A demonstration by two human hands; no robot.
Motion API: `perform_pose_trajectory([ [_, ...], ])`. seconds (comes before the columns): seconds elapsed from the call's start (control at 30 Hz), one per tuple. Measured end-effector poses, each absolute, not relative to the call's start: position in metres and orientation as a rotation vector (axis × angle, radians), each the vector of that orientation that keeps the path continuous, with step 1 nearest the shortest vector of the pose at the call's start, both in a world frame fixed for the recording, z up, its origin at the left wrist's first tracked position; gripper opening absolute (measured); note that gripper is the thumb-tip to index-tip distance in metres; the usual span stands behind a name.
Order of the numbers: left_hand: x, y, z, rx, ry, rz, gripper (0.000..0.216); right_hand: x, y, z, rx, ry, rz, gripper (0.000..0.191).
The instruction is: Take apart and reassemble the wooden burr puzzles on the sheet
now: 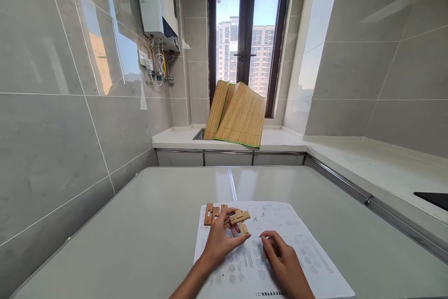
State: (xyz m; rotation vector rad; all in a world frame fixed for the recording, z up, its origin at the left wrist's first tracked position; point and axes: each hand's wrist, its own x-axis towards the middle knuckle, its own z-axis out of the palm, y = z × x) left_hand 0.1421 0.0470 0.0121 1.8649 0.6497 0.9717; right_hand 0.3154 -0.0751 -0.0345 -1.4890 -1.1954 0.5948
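Note:
Several small wooden puzzle pieces (224,215) lie on a printed paper sheet (297,243) on the grey table (140,233). My left hand (220,240) rests over the pieces, fingers curled, thumb and fingertips touching the nearest wooden block (243,229). My right hand (283,261) lies on the paper just right of it, fingers bent together in a loose pinch, with nothing visible in them.
A folded bamboo mat (238,119) leans against the window (248,42) on the white counter (280,139) beyond the table. A water heater (157,5) hangs on the left tiled wall. A dark hob corner (434,198) shows at the right.

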Motion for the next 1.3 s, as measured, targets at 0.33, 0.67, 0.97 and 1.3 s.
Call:
perform_pose_trajectory([
  [0.33, 0.094, 0.081, 0.024, 1.846, 1.016, 1.145, 0.057, 0.271, -0.049, -0.001, -1.484, -1.672, 0.589, 0.026],
  [0.67, 0.096, 0.076, 0.013, 2.008, 0.902, 1.049, 0.055, 0.255, -0.041, -0.005, -1.462, -1.831, 0.594, 0.025],
  [0.97, 0.099, 0.069, 0.010, 2.090, 0.824, 0.994, 0.060, 0.306, -0.040, -0.002, -1.327, -1.510, 0.828, 0.042],
  [1.3, 0.113, 0.058, 0.003, 2.240, 0.706, 0.834, 0.068, 0.338, -0.034, 0.012, -1.085, -1.235, 1.379, 0.050],
])
